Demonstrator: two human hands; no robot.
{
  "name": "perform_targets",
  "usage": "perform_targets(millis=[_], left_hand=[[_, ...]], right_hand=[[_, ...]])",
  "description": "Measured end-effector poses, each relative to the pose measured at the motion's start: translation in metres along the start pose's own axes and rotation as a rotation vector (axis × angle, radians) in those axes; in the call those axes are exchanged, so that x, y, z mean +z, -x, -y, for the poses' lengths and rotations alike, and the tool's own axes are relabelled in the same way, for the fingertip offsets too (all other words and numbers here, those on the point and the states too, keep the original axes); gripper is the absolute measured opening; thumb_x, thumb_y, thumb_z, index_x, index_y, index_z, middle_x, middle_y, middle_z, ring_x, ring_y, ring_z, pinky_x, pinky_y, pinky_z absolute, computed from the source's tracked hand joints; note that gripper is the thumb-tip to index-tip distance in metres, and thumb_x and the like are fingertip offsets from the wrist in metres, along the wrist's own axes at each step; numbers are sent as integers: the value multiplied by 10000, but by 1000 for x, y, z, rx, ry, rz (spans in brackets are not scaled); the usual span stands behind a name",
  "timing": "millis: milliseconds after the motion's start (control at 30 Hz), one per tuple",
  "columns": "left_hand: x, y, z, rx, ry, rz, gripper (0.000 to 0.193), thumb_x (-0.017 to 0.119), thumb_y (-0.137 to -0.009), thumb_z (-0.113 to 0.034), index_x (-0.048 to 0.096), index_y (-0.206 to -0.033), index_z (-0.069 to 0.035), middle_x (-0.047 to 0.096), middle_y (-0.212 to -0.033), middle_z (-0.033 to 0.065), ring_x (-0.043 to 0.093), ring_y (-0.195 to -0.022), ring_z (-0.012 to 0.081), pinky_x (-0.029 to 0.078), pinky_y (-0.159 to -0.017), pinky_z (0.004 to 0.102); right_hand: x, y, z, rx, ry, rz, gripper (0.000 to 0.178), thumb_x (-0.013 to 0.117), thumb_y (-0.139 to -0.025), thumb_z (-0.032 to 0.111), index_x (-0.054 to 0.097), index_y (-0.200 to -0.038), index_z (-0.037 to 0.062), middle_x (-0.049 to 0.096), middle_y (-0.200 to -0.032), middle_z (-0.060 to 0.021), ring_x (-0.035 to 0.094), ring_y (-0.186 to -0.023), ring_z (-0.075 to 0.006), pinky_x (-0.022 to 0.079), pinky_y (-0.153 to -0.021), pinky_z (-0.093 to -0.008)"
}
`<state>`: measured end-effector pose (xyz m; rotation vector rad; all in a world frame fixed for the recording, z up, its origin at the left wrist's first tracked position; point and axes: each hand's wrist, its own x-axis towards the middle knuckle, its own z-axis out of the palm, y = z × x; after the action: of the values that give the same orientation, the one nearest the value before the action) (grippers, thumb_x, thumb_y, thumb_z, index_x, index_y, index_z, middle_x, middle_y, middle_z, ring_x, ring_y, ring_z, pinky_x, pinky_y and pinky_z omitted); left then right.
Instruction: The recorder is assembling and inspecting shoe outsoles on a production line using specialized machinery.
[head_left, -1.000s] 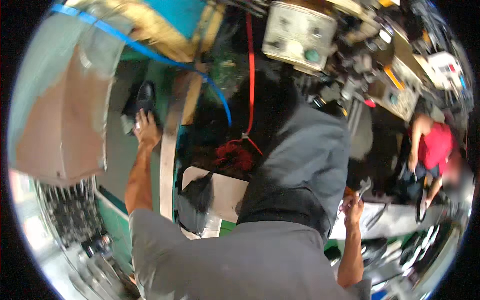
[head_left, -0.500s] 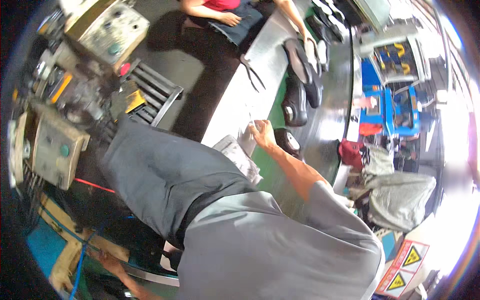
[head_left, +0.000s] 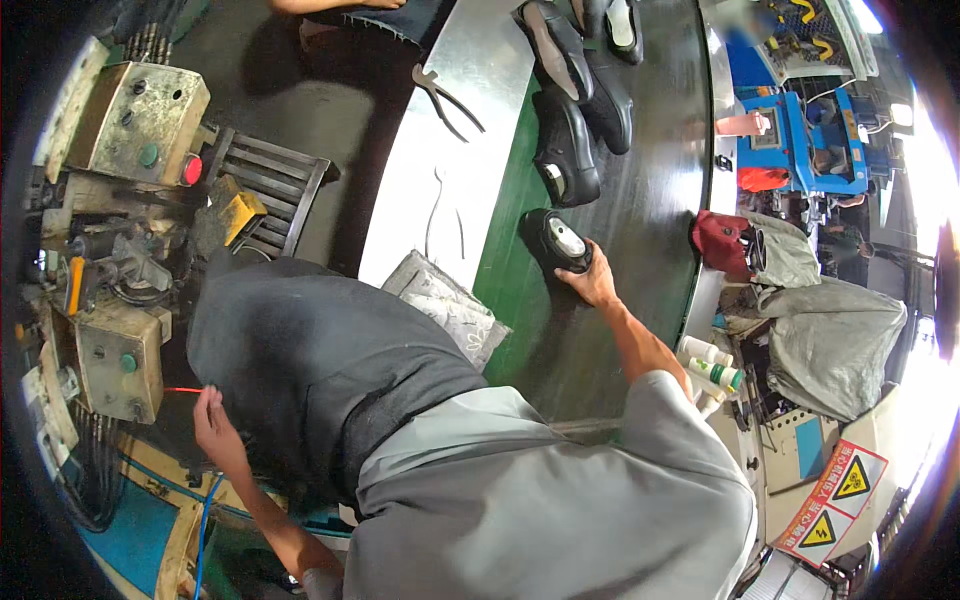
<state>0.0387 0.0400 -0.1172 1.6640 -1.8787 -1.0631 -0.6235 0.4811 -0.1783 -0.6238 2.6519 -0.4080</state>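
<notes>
With the right hand, clasps one end of a black shoe lying on the belt. Holds the left hand loosely open, apparently empty, near a control box. Has a grey bundle at the belt's edge, pincers on the metal ledge, more black shoes farther along.

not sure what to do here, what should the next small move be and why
Probably bring the black shoe closer to the body: the right hand is at its near end, no other shoe lies on it, and the left hand, off to the side with nothing visible in it, could help steady it.
</notes>
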Motion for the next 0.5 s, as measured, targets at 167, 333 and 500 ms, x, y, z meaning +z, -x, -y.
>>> perform_targets(millis=[167,333,500], left_hand=[[85,-36,-108,17,396,224,378,643,-1122,-133,660,-1433,83,761,-1327,199,713,-1275,251,553,-1113,378],[176,-24,-221,52,872,641,626,682,-1091,-133,441,-1636,57,629,-1532,224,624,-1398,267,496,-1180,397],[191,-14,-243,172,988,521,776,801,-1034,-276,432,-1644,29,620,-1509,151,584,-1374,223,456,-1175,387]], right_hand=[[-3,-22,53,102,-440,153,933,948,-820,439,562,-1499,-71,753,-1292,-183,751,-1146,-316,591,-1045,-439],[-17,10,190,300,-1428,621,796,875,-920,476,569,-1519,50,720,-1287,-115,711,-1141,-243,591,-989,-416],[19,31,344,-324,-1449,905,1027,843,-984,429,257,-1738,51,636,-1448,-141,629,-1282,-231,552,-1037,-393]])
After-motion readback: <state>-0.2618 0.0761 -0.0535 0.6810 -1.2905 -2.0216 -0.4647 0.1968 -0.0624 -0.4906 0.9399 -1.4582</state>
